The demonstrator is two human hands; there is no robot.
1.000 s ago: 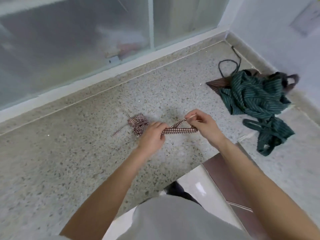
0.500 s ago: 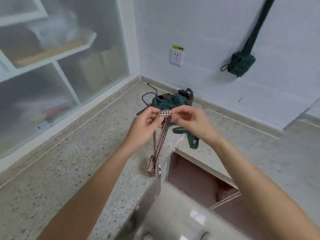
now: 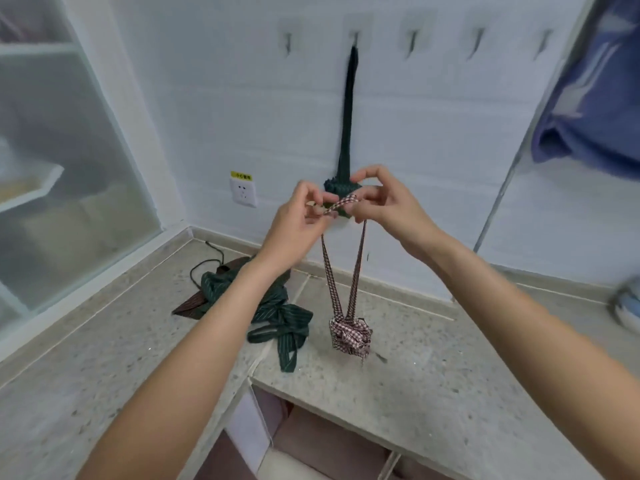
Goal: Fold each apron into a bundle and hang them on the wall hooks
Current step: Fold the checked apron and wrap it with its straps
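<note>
Checked bundle (image 3: 349,336) lifted higher, both hands (image 3: 346,211) pinching its strap loop (image 3: 343,204), hooks (image 3: 412,39) blurred

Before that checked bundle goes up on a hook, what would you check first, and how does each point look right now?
1. Left hand pinches the strap loop: ok.
2. Right hand pinches the loop too: ok.
3. Checked bundle hangs in one piece, above the counter: ok.
4. Free hook beside the one holding the green bundle: ok.
5. Loop open wide enough to slip over a hook: cannot tell.
6. Striped apron on the counter folded: not ok.
</note>
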